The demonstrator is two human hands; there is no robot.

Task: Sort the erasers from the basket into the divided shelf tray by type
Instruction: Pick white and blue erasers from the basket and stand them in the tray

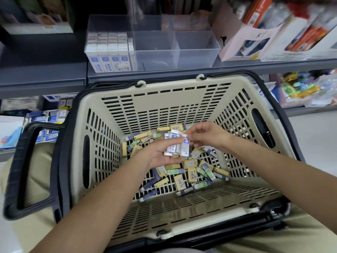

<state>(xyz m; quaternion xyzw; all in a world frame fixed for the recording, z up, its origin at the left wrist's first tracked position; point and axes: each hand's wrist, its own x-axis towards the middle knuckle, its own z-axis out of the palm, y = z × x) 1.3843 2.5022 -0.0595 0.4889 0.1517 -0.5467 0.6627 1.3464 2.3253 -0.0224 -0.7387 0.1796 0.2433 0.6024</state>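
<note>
Now, mid-sort. Your left hand (158,156) lies palm up over the middle of the basket (164,101), fingers curled round a bunch of white erasers (172,143). Your right hand (207,136), just to the right of it, pinches the top end of a single eraser (184,147) of the same white kind, which stands against the bunch. You cannot tell from this view whether it is being added or straightened.

Done so far: the tray (197,53) sits on the shelf (54,83) at the far side of the basket. Its near-left compartment is packed with shelved erasers (111,52), white with blue print, upright in rows and close to full. The near-middle and near-right compartments show nothing inside. The far row is blurred. Something pale may lie in the far-right one, but you cannot tell what.

Left to do: the basket floor holds many loose pieces, mixed together. There are yellow-sleeved erasers (192,174), purple-sleeved erasers (148,196) and green-sleeved erasers (202,185), and few if any loose white ones outside your hands.

Judgement: the white type is nearly finished, with the bunch in hand probably its last load. The other three types are not yet started, so well under half of the task is done.
</note>
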